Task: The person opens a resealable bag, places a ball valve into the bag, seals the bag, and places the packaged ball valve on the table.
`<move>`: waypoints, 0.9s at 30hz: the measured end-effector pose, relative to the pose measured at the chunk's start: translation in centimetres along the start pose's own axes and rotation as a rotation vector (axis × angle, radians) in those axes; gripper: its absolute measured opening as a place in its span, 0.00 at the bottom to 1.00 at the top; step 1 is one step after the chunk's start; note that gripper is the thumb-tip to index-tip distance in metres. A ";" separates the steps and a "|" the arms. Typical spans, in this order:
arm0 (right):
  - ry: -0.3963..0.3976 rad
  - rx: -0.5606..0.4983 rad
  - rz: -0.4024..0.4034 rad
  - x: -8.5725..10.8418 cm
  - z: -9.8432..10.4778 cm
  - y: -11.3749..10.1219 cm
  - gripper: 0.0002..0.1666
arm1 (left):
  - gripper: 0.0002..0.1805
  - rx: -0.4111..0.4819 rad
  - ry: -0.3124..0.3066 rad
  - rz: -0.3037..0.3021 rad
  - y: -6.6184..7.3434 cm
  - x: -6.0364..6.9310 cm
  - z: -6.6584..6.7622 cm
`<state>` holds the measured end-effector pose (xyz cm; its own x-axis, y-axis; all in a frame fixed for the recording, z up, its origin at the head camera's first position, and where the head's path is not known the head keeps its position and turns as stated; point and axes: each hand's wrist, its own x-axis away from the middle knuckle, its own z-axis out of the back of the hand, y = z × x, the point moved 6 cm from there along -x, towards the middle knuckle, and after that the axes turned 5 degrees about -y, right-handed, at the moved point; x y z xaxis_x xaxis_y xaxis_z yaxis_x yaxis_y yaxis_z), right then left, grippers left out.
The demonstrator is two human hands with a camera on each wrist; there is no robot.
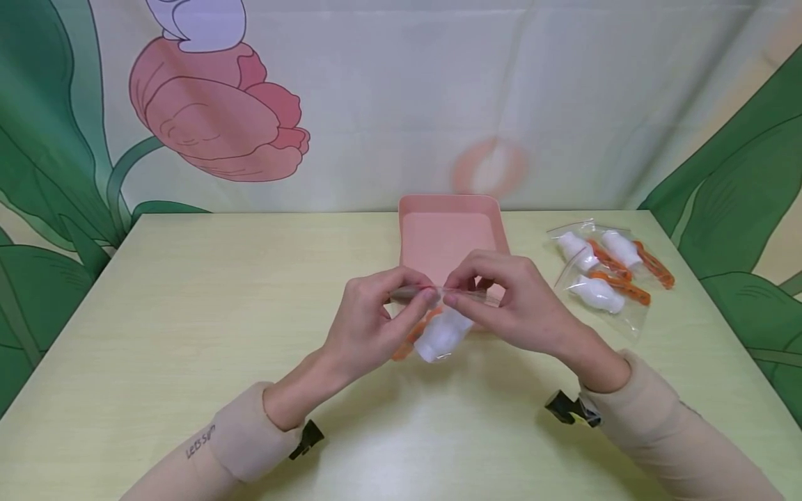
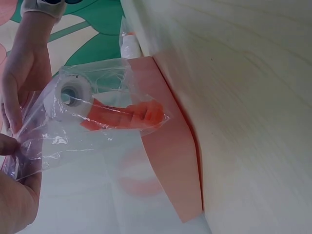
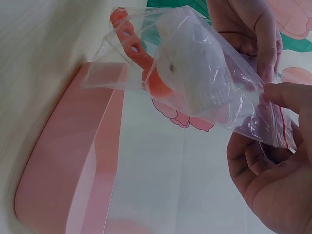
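Observation:
A clear zip bag (image 3: 246, 112) with a red line along its mouth hangs between my two hands, above the table. My left hand (image 1: 366, 320) pinches the mouth between thumb and fingers. My right hand (image 1: 516, 303) pinches the same edge a little to the right. Inside the bag sit a white plastic piece (image 1: 441, 337), round with a hollow end in the left wrist view, and an orange strip (image 2: 129, 114) with holes along it in the right wrist view. Whether the bag's mouth is sealed, I cannot tell.
Behind my hands a pink tray (image 1: 451, 202) lies on the pale wooden table (image 1: 250, 278). To the right are three more clear bags, each with a white piece (image 1: 598, 293) and an orange strip (image 1: 654, 264). A printed curtain (image 1: 376, 104) hangs along the back edge.

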<state>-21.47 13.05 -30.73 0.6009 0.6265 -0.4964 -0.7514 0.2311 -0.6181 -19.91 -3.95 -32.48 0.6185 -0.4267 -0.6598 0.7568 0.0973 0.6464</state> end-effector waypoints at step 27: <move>0.019 0.068 0.124 -0.2 -0.4 -0.6 0.10 | 0.03 -0.026 -0.037 0.004 0.3 -0.3 0.1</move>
<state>-21.06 12.49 -30.49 0.5072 0.6390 -0.5783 -0.8365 0.2035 -0.5088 -19.88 -3.86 -32.09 0.6140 -0.4591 -0.6421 0.7597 0.1228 0.6386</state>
